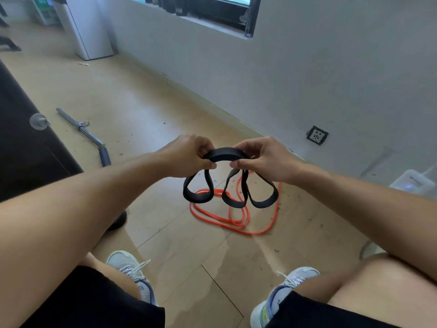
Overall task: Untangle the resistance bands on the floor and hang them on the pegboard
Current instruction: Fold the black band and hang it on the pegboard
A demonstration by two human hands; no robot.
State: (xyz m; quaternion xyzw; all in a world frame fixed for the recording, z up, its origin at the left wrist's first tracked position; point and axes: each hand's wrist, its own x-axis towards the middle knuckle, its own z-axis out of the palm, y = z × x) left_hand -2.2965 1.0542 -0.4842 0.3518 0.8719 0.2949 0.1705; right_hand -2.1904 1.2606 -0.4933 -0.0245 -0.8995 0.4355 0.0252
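Note:
A wide black resistance band [224, 154] is held up in front of me, bunched into an arch between both hands with three loops hanging below. My left hand [189, 153] pinches its left end and my right hand [260, 158] pinches its right end, thumbs underneath. Below it, on the wooden floor, lies a thin orange resistance band [233, 222] in loose overlapping coils. The hanging black loops overlap the orange coils in the view; whether they touch cannot be told. No pegboard is in view.
A metal bar with a dark grip [81, 127] lies on the floor at left, beside a dark mat or bench [28, 150]. The grey wall with a socket [317, 135] runs along the right. My knees and shoes [281, 297] are at the bottom.

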